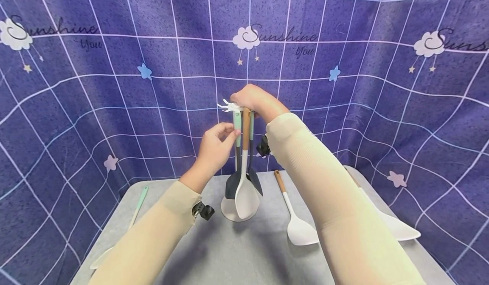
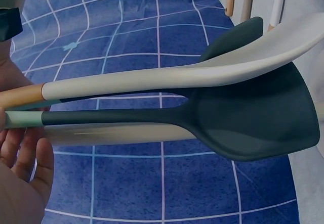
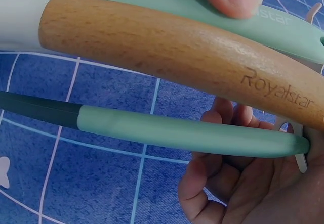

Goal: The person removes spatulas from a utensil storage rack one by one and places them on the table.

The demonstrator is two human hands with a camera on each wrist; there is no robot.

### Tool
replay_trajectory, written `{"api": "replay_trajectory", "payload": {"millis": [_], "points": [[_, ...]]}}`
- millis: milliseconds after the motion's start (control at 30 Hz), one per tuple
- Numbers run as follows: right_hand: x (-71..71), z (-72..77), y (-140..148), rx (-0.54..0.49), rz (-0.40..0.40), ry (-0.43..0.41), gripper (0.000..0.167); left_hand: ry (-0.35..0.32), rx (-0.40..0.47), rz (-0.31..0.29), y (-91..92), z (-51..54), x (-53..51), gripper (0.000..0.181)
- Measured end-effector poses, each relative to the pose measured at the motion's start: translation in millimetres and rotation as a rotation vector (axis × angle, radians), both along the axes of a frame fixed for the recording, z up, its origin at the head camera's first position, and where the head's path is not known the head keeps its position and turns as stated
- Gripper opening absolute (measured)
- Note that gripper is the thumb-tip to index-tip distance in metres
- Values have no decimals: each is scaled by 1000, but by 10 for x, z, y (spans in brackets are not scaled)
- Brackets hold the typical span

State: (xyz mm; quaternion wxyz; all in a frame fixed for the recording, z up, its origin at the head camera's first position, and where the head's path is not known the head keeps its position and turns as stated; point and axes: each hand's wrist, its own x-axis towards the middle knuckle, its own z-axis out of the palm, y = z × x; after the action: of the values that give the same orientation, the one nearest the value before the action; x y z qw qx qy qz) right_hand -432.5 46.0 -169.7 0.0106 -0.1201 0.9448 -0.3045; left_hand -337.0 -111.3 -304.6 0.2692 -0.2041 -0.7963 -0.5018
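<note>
Cream right sleeve (image 1: 324, 191), foremost. Mint-handled turner (image 1: 232, 186), upright beside the hook rack (image 1: 230, 106); seems best kept plumb, rack steadied. Left hand (image 1: 215, 147): thumb and fingers pinch the turner. Right hand (image 1: 250, 96): arches over the rack top, fingers curled; whether it grips is unclear.

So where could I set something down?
Bare tabletop lies before the stand, between the left sleeve and a spatula lying right; a smaller patch separates that sleeve from the leftmost green handle. Crowded: the stand's top, where left hand and right hand work among hanging utensils.
</note>
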Motion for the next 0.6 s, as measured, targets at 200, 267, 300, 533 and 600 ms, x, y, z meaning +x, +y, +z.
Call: {"api": "replay_trajectory", "payload": {"millis": [200, 267, 300, 533, 600], "points": [[-374, -91, -9, -13, -20, -19, 46, -6, 6, 9, -10, 16, 12, 23], [-581, -146, -9, -9, -22, -35, 47, -10, 12, 4, -13, 20, 12, 23], [-672, -168, -4, -7, -23, -43, 47, -11, 15, 2, -14, 22, 9, 23], [-228, -49, -6, 1, -20, -23, 44, -4, 13, -1, -16, 33, 8, 23], [70, 25, -7, 0, -19, -18, 45, -1, 12, 1, -17, 34, 13, 22]]}}
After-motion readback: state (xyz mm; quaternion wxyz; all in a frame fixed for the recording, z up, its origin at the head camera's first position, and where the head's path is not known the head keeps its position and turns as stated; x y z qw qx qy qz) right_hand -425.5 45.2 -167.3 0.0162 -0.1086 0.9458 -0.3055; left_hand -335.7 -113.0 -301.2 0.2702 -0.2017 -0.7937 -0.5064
